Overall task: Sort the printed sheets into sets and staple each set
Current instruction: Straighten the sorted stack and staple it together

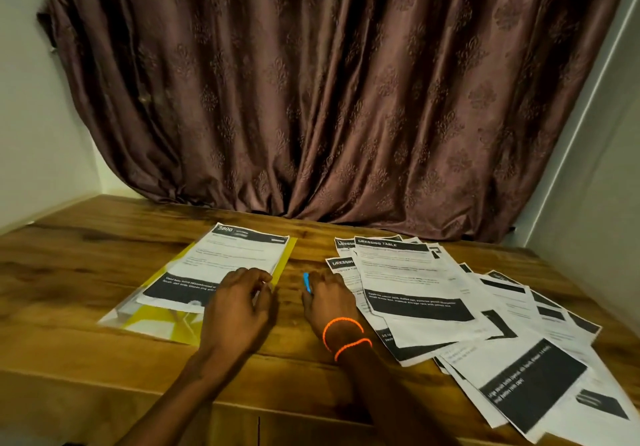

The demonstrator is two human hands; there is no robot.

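Observation:
A set of printed sheets lies on a yellow plastic folder at the left of the wooden table. My left hand rests with curled fingers on the near right corner of that set. My right hand, with orange bands at the wrist, grips a small blue stapler on the table between the two paper groups. Several loose printed sheets headed "DRESSING TABLE" are fanned out to the right, overlapping each other.
A brown patterned curtain hangs behind the table down to its back edge. White walls close in at left and right. More loose sheets spread to the table's near right corner.

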